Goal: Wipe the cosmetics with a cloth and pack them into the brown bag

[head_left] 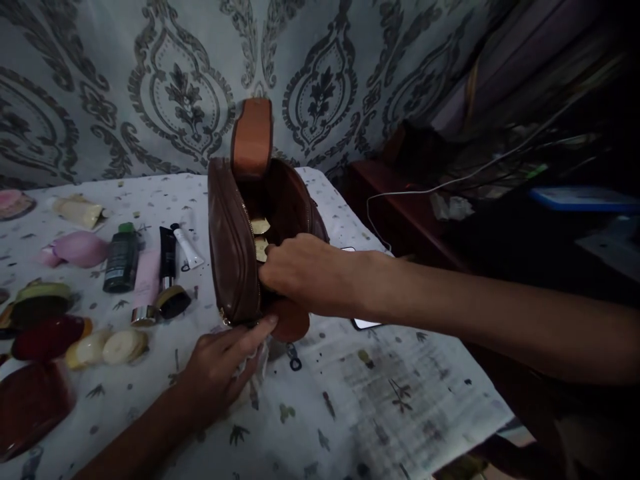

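Observation:
A brown leather toiletry bag [230, 247] stands unzipped on the table, its lining dark inside. An orange-brown flap [253, 140] rises from its far end, and a similar flap [289, 321] hangs at the near end. My right hand [305, 270] reaches into the mouth from the right, fingers curled. Its fingertips are hidden, so what they hold cannot be made out. Beside them, pale yellow pieces [261, 250] show inside. My left hand [225, 363] grips the bag's near end, index finger lying along the rim by the flap. Something whitish and crumpled shows beneath that hand.
Left of the bag lie a green bottle [121, 260], a pink tube [147, 283], a black tube [168, 253], a white tube [187, 245] and a red bottle [50, 337]. A phone [365, 324] lies partly under my right forearm. A white cable [425, 192] runs at right.

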Available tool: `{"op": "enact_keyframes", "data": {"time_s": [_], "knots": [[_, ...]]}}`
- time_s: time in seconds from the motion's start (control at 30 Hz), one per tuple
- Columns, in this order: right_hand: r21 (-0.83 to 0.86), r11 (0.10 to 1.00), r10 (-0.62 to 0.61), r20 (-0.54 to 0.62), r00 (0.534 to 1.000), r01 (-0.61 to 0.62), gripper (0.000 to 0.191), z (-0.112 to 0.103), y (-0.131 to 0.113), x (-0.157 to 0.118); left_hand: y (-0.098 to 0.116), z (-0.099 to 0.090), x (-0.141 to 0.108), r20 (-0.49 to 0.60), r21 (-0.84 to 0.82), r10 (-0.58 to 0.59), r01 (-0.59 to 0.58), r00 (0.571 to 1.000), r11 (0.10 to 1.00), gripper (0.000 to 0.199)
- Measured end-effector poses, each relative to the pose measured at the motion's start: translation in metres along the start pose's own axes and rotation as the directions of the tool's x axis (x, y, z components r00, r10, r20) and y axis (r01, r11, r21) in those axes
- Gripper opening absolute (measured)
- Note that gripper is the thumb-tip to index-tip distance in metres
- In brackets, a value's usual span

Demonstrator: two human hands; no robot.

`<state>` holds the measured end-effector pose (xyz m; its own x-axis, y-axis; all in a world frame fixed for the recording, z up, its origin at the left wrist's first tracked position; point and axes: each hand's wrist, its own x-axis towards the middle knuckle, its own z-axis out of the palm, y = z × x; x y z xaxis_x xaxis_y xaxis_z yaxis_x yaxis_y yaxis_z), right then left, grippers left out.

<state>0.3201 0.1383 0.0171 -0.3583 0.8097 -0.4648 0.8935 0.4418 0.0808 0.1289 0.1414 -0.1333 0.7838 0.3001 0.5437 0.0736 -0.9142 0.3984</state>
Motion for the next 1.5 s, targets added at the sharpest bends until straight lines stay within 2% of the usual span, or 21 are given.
{"op": "enact_keyframes", "data": {"time_s": [0.23,0.3,0.4,0.6,0.83,1.17,1.37,1.5], "knots": [[0.011,0.995,0.097,0.083,0.992,-0.098,0.022,0.007,-0.007,0.009,0.005,0.000,0.004,-0.011,0.005,-0.023,0.023,1.000,1.000,0.046],[0.039,0.997,0.070,0.100,0.993,-0.074,0.022,0.007,-0.005,0.011,0.006,-0.001,0.003,-0.010,0.003,-0.022,0.022,1.000,1.000,0.045],[0.100,0.995,0.018,0.061,0.998,-0.024,0.024,0.007,0.001,0.010,0.006,-0.001,0.002,-0.008,0.001,-0.033,0.033,0.999,0.999,0.047],[0.189,0.979,0.069,0.075,0.995,-0.082,0.030,0.004,0.008,0.010,0.006,0.001,0.000,-0.013,0.005,-0.064,0.064,0.998,0.998,0.046],[0.247,0.968,0.019,0.081,0.997,-0.038,0.033,0.003,0.012,0.017,0.006,0.002,-0.002,-0.002,-0.012,-0.077,0.077,0.997,0.997,0.044],[0.216,0.974,0.050,0.123,0.991,-0.075,0.036,-0.009,0.012,0.010,0.007,-0.001,0.000,-0.011,0.035,-0.084,0.084,0.996,0.996,0.048],[0.224,0.961,0.143,0.096,0.985,-0.161,0.032,-0.012,0.016,0.010,0.005,0.000,-0.001,0.024,-0.061,-0.105,0.106,0.994,0.993,0.049],[0.329,0.913,0.258,-0.005,0.966,-0.242,0.038,-0.007,0.020,0.013,0.004,0.001,-0.001,0.032,-0.046,-0.113,0.115,0.993,0.992,0.048]]}}
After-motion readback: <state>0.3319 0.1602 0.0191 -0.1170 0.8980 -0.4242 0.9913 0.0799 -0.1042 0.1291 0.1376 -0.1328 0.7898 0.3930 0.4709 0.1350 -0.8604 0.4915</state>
